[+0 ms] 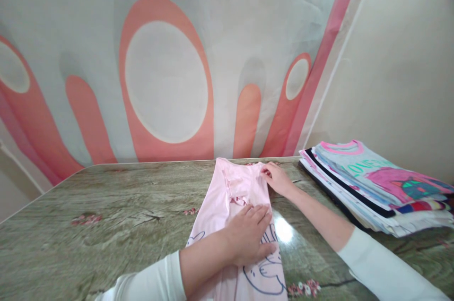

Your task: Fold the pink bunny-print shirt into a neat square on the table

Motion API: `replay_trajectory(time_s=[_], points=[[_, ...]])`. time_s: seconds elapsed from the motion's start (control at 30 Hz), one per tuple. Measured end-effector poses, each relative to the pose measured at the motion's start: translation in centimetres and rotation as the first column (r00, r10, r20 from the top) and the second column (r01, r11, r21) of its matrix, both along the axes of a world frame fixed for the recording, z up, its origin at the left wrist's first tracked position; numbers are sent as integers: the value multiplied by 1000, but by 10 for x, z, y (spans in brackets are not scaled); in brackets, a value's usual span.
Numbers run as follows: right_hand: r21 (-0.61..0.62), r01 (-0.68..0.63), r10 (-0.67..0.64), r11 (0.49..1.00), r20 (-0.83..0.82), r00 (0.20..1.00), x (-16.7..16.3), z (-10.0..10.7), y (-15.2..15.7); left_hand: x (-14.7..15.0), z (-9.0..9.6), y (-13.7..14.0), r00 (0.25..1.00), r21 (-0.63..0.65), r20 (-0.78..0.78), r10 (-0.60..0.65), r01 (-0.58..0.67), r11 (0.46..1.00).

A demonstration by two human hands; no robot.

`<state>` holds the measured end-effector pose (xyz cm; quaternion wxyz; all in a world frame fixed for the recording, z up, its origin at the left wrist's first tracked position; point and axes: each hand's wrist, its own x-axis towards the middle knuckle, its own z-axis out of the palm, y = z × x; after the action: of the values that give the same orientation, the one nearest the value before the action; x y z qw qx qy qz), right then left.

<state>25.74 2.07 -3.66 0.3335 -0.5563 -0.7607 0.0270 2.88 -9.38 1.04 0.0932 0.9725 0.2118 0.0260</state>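
Note:
A pink T-shirt with dark line drawings lies lengthwise on the table, one side folded over so that a short sleeve rests on its upper part. My left hand lies flat across the middle of the shirt, fingers stretched out and palm down. At the shirt's far right corner, my right hand has its thumb and fingers closed on the edge of the cloth. My left forearm and hand cover part of the printed drawing. The near end of the shirt runs out of view at the bottom.
To the right stands a stack of folded clothes, topped by a grey shirt with a pink collar. The wood-patterned table has printed flowers and a glare spot. Its far edge meets a wall panel with coral shapes.

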Motion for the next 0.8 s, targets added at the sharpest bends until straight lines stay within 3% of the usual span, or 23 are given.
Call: replay_trajectory(time_s=[0.1, 0.27, 0.33, 0.47, 0.53, 0.63, 0.8], points=[[-20, -140, 141, 990, 76, 987, -3, -2, -18, 1, -1, -1, 1000, 17, 16, 9, -9, 1000], [-17, 98, -96, 995, 103, 990, 21, -5, -9, 1, 0, -3, 1000, 56, 18, 22, -23, 998], [18, 113, -114, 993, 74, 991, 24, -6, -7, 0, 0, -4, 1000, 69, 18, 22, -23, 997], [-22, -81, 83, 996, 93, 992, 11, -12, -11, -1, 0, -5, 1000, 74, 21, 12, -13, 997], [-96, -100, 112, 990, 132, 985, 4, -17, -10, -1, 0, -6, 1000, 57, 13, 8, -8, 998], [-133, 30, -11, 991, 139, 990, 5, -23, 1, -1, 1, -8, 1000, 18, -9, 2, -2, 1000], [-43, 223, -224, 974, -5, 975, 24, -23, 20, -2, 2, -9, 1000, 1, -13, -2, 2, 1000]])
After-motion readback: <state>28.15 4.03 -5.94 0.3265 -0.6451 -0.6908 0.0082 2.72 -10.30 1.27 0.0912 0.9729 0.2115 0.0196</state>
